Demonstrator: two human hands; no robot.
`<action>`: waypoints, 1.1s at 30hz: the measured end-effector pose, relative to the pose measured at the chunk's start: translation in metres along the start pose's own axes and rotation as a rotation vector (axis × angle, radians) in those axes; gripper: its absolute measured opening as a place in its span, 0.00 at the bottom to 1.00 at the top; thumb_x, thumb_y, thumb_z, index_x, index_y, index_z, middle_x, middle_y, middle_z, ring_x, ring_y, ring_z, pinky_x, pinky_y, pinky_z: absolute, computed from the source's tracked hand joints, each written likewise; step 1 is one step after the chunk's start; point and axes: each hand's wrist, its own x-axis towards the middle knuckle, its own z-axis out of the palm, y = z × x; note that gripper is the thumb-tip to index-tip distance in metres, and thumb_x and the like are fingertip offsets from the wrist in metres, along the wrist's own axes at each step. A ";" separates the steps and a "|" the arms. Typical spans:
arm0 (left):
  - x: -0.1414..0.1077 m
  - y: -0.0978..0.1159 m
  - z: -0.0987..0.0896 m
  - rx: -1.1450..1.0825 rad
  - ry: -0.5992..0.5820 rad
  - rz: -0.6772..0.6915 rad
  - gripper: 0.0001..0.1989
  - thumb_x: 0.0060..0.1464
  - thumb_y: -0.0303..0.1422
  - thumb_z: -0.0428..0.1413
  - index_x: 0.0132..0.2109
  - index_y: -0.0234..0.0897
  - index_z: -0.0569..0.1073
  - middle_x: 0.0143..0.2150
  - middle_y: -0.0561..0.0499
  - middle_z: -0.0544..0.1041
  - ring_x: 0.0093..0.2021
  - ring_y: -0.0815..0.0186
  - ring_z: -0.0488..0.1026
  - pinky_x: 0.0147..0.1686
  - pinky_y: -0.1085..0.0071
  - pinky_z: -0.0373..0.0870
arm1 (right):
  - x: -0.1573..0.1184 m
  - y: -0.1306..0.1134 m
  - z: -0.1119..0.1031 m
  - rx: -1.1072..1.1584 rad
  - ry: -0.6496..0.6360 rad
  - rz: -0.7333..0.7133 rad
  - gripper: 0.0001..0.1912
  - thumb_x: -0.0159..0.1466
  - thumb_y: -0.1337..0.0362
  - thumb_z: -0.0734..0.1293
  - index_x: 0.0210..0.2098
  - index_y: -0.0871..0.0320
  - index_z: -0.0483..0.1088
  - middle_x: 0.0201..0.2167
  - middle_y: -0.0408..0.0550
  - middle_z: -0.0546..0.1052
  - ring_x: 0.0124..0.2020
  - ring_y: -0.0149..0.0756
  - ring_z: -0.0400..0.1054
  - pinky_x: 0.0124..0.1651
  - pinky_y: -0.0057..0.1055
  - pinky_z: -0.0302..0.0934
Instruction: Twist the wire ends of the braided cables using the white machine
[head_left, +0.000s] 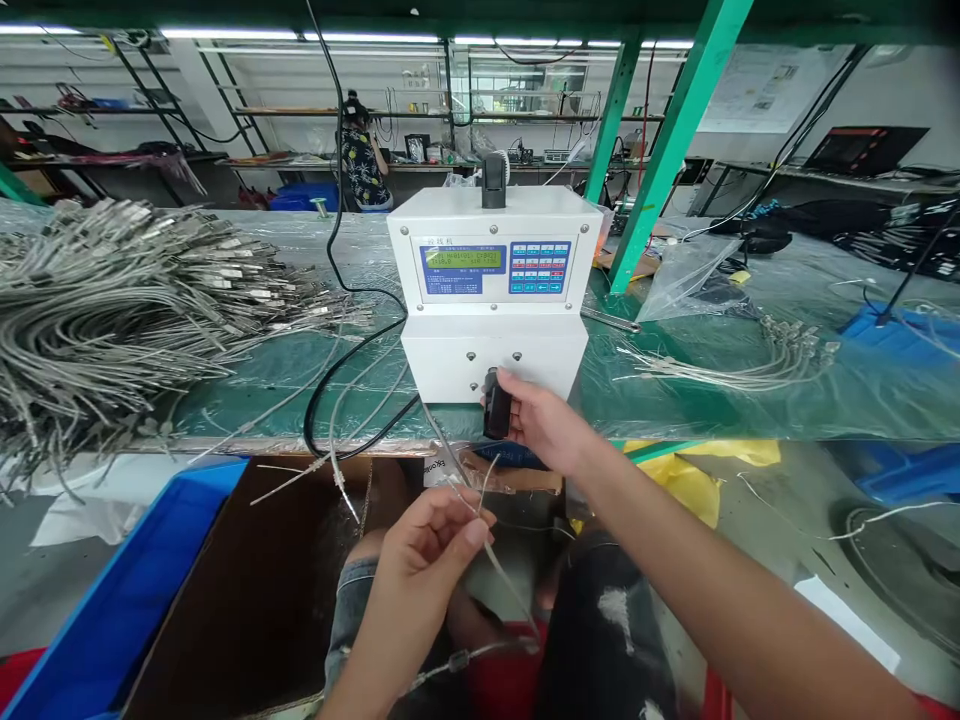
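A white box-shaped machine (493, 262) with a lit green display and a blue keypad stands on the green bench. My right hand (547, 420) is closed round the black part (496, 404) that sticks out of its lower front. Below it, my left hand (439, 545) pinches a thin pale cable (501, 570) between thumb and fingers. From that pinch, the cable's split end rises toward the machine, and the rest hangs down over my lap. A small connector (458, 660) is on its lower stretch.
A big heap of grey cables (127, 290) covers the bench's left. A smaller cable bundle (750, 365) lies at right, near a green post (667, 160). A black cord (319, 400) loops left of the machine. Below stand a cardboard box (247, 580) and a blue bin (127, 620). A person (363, 155) sits far back.
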 end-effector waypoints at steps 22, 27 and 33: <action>0.034 0.007 0.023 0.047 0.028 0.093 0.07 0.51 0.32 0.66 0.39 0.39 0.79 0.28 0.56 0.76 0.29 0.70 0.71 0.32 0.76 0.70 | 0.002 0.009 0.011 0.076 0.177 -0.018 0.16 0.53 0.50 0.75 0.28 0.55 0.74 0.25 0.42 0.76 0.25 0.32 0.64 0.27 0.29 0.53; 0.038 0.008 0.024 0.023 0.041 0.098 0.09 0.51 0.32 0.67 0.40 0.39 0.78 0.28 0.56 0.76 0.30 0.70 0.72 0.33 0.76 0.70 | 0.000 0.008 0.012 0.093 0.164 -0.032 0.15 0.53 0.50 0.75 0.28 0.55 0.74 0.25 0.41 0.75 0.25 0.31 0.62 0.26 0.29 0.54; 0.037 0.010 0.027 0.018 0.065 0.104 0.09 0.50 0.31 0.67 0.40 0.39 0.78 0.28 0.56 0.76 0.30 0.69 0.72 0.34 0.74 0.71 | 0.002 0.011 0.010 0.110 0.144 -0.061 0.16 0.52 0.50 0.76 0.29 0.55 0.74 0.26 0.40 0.75 0.26 0.31 0.63 0.27 0.28 0.54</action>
